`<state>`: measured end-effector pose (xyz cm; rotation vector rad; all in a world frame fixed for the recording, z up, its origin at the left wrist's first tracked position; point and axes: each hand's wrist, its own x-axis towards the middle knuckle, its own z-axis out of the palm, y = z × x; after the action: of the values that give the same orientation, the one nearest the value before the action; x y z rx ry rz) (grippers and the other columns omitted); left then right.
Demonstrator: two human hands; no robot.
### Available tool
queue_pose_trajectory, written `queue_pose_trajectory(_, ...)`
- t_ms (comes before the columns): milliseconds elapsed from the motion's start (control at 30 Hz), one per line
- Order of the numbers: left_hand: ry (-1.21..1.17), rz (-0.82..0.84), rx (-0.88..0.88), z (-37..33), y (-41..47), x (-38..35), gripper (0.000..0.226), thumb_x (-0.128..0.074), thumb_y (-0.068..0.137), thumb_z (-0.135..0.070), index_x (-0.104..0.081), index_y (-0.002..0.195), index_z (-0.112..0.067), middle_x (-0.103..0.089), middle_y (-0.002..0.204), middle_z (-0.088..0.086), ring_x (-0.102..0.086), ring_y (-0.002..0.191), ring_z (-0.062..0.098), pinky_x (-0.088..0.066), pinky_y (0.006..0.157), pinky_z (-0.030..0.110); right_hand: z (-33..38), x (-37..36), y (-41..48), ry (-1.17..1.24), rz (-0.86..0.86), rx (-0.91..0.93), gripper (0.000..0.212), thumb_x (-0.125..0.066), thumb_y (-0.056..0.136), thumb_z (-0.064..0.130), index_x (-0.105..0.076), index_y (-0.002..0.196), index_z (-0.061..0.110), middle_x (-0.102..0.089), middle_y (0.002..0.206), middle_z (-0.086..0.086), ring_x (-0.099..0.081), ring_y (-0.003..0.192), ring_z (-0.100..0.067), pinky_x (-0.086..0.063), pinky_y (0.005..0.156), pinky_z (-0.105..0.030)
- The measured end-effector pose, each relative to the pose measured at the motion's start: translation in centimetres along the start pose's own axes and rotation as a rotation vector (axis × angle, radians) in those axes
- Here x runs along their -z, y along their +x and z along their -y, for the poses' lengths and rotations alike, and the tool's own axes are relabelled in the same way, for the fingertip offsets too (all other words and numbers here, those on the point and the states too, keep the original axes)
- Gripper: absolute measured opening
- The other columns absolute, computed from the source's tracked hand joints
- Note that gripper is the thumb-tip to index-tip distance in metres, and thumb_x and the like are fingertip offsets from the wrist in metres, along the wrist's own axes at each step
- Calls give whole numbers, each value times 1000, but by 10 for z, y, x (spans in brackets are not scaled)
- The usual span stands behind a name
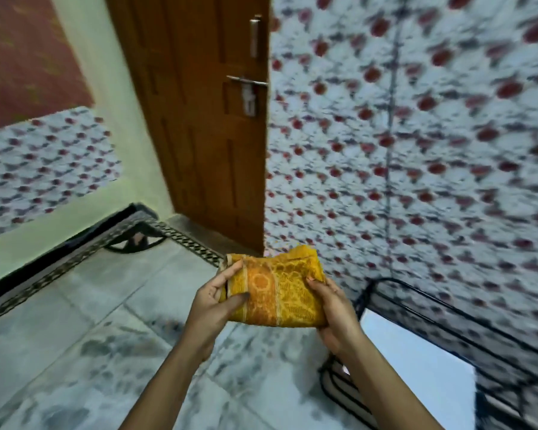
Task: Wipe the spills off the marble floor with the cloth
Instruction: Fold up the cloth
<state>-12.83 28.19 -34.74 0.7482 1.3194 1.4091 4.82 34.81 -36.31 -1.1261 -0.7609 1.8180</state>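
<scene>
We hold the folded orange-yellow patterned terry cloth [275, 293] between left hand [218, 301] and right hand [331, 308], both clamped on its ends; it looks soft, light, best gripped bunched.

Left forearm [168, 383] and right forearm [385, 383] reaching forward side by side, left hand [218, 302] pinching one end of a folded cloth [277, 293], right hand [331, 308] gripping the opposite end, thumb on top

Soft, even indoor light fills my view, the cloth [277, 293] fairly sharp at centre, while the patterned wall [416, 135] smears with motion blur and lines bow toward the edges.
</scene>
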Motion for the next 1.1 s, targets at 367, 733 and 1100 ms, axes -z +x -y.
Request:
queue_pose_trajectory(367, 138, 363, 178, 104, -16, -268, 51, -59, 81, 11, -54, 123, -18, -65, 107, -3, -64, 91, 8, -55, 70, 19, 72, 282, -84, 34, -309, 71, 19, -52, 90, -1, -63, 97, 12, -71, 88, -5, -66, 81, -23, -57, 66, -33)
queue_pose_trajectory(733, 527, 537, 370, 283, 12, -369, 53, -64, 80, 7, -55, 112, -35, -50, 127, -7, -50, 118, 13, -46, 97, 31, -2, 464, -34, -128, -536, -352, 26, -47, 91, -4, -60, 101, 16, -66, 99, -10, -62, 86, -24, -53, 67, -34)
queue_pose_trajectory(1100, 1118, 561, 298, 518, 135, -372, 58, -57, 89, -12, -32, 142, -12, -25, 152, 9, -30, 137, 23, -26, 108, 26, -174, 579, 145, -571, -630, -327, 52, -49, 88, 25, -40, 136, 8, -58, 115, -13, -59, 104, -32, -47, 76, -34)
